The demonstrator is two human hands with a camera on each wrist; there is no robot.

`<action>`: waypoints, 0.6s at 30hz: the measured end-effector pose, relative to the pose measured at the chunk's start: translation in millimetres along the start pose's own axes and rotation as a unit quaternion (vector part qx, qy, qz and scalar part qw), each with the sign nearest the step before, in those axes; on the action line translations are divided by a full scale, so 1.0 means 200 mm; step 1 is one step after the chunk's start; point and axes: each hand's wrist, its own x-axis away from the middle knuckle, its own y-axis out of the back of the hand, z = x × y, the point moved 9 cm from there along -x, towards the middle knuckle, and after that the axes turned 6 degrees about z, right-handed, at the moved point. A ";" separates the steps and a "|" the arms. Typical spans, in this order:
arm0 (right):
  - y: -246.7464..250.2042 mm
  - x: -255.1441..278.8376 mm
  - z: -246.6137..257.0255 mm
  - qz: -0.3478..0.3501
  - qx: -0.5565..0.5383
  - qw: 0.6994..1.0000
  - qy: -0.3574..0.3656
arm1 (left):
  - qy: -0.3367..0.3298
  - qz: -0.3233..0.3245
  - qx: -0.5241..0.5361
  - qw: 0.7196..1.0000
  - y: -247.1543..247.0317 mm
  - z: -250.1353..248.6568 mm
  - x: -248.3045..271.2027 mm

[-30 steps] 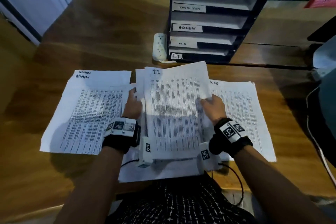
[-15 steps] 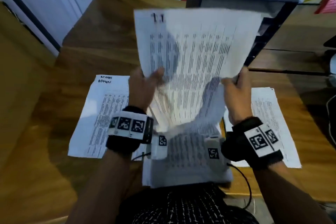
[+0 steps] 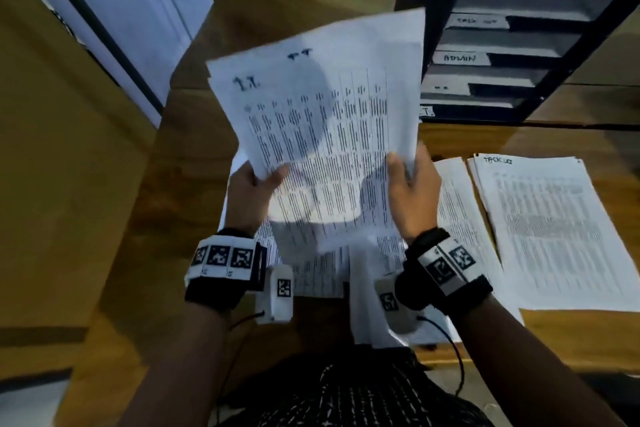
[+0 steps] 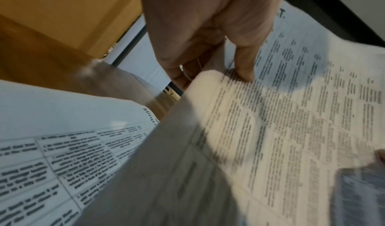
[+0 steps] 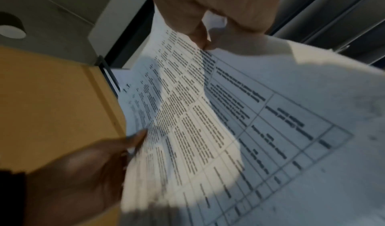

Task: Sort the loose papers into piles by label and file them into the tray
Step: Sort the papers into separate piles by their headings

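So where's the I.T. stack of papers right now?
The I.T. stack is centre of the head view, held off the desk between left hand and right hand.

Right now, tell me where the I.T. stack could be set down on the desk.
Bare wood shows left of the left hand, and between the tray and the task-list pile. Under the held I.T. stack and to its right, papers crowd the desk.

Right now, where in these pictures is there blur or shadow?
Head view: soft shadows on the I.T. sheets, tray labels smeared. Left wrist view: the near paper edge is blurred. Right wrist view: the left hand is dark and smeared; light patches cross the page.
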 end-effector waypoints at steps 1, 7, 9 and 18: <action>-0.01 -0.02 0.04 -0.011 0.015 1.000 0.007 | 0.008 -0.006 -0.014 1.000 0.05 0.04 -0.03; -0.34 0.08 -0.19 0.130 0.154 0.961 -0.191 | 0.138 -0.011 -0.237 0.962 0.31 0.40 -0.10; -0.48 0.23 -0.33 0.203 0.162 0.928 -0.266 | 0.198 0.003 -0.308 0.931 0.36 0.53 -0.05; -0.74 0.33 -0.36 0.282 0.250 0.888 -0.266 | 0.297 -0.009 -0.400 0.867 0.29 0.65 0.07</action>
